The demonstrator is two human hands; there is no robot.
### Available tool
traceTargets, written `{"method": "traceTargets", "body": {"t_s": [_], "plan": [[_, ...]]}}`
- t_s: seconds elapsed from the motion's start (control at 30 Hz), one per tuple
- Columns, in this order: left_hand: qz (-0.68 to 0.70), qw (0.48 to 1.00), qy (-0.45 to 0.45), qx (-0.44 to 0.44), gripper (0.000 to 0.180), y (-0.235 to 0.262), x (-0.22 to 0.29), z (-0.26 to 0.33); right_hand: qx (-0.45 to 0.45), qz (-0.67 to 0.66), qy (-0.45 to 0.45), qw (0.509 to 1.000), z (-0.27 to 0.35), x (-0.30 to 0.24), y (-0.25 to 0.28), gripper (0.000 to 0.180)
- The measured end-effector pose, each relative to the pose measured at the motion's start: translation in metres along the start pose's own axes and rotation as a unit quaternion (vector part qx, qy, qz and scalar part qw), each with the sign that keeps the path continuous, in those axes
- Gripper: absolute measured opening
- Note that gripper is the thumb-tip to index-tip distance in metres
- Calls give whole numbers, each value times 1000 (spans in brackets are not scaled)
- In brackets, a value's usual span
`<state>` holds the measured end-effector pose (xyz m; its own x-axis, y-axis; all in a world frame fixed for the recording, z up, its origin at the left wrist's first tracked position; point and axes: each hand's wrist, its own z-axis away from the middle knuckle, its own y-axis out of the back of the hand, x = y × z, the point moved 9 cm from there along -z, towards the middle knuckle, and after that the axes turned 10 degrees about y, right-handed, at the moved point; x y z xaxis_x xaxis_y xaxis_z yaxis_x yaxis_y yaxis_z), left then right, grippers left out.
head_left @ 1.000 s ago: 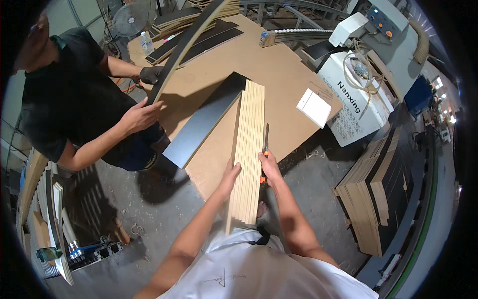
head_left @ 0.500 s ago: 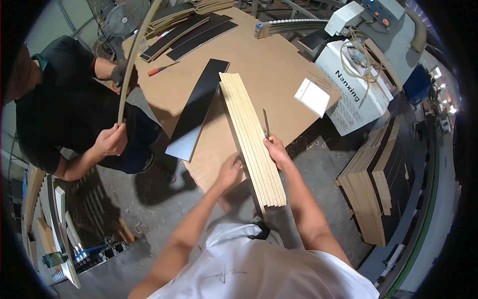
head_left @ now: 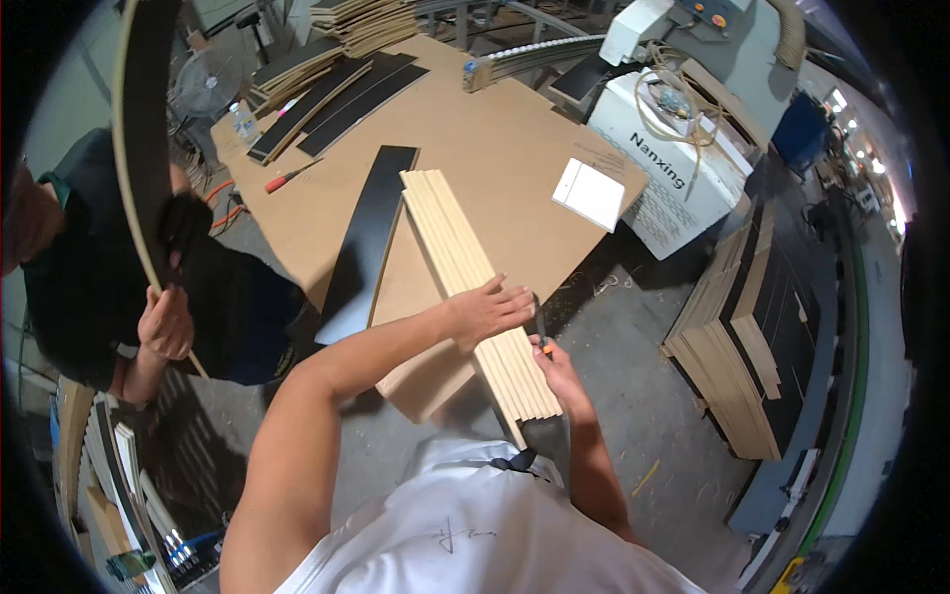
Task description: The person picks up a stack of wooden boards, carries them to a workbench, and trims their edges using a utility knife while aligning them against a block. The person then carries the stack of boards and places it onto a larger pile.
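A bundle of narrow boards [head_left: 450, 233] stands on edge, side by side, with the pale edges facing up. It slants from the brown table toward my shirt. My left hand [head_left: 487, 311] lies flat across the top edges, its fingers stretched toward the right side. On that side, close by the bundle, my right hand [head_left: 560, 368] is closed around the orange-and-black handle of what looks like a file [head_left: 540, 322]. Its slim dark blade points up and away, near my left fingertips. To the left lies a dark panel [head_left: 368, 238].
A co-worker [head_left: 163, 322] at the left holds a long curved panel [head_left: 127, 158]. On the brown table [head_left: 475, 139] lie dark strips [head_left: 361, 107], a red-handled tool [head_left: 284, 181] and a white plate [head_left: 590, 194]. Stacked panels [head_left: 717, 351] and a white machine [head_left: 658, 163] stand at the right.
My left hand has moved from the bundle's left side onto its top. The file stays in my right hand, now lower. The co-worker's curved panel has swung left, and the view has shifted.
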<state>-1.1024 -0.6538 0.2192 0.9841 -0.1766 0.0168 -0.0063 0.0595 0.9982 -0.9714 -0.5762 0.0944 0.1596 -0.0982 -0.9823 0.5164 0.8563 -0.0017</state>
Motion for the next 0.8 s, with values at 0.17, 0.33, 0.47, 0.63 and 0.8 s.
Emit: {"method": "traceTargets", "body": {"t_s": [0.17, 0.33, 0.47, 0.63, 0.8], "plan": [[58, 992, -62, -90, 100, -25, -5, -11, 13, -112, -48, 992, 19, -17, -2, 31], [112, 991, -50, -48, 97, -18, -8, -21, 165, -114, -78, 977, 56, 17, 78, 43], [122, 992, -1, -28, 99, -22, -22, -33, 242, -85, -96, 962, 78, 22, 124, 42], [164, 985, 58, 15, 94, -13, -34, -65, 275, -95, -94, 952, 78, 46, 181, 39], [164, 975, 137, 53, 93, -13, -51, -102, 327, -111, -135, 929, 38, 37, 245, 34]]}}
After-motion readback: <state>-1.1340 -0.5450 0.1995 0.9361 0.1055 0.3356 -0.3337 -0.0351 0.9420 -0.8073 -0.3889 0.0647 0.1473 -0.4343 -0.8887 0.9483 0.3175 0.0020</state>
